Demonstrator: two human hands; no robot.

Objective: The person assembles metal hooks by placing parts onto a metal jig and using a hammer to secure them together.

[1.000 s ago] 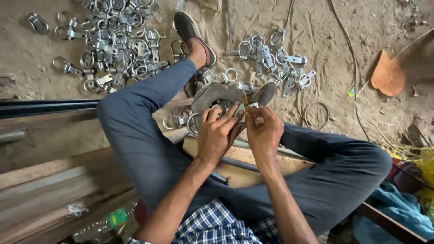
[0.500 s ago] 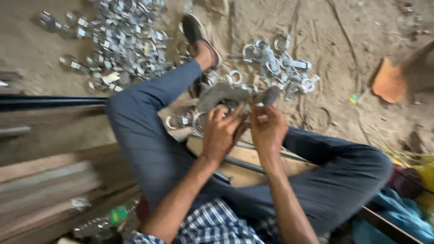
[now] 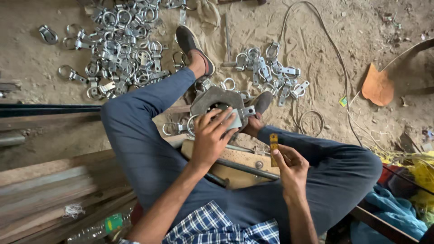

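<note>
Metal clamp (image 3: 238, 118) is grasped by my left hand (image 3: 211, 138) over the heavy block (image 3: 212, 97); my right hand (image 3: 291, 168) pinches a yellow strip (image 3: 273, 148).

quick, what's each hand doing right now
Left hand: closed on a flat metal bracket over the grey metal block.
Right hand: holding a small yellow strip.

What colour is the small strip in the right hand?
Yellow-orange, seen in the head view: the small strip held upright by the right hand.
</note>
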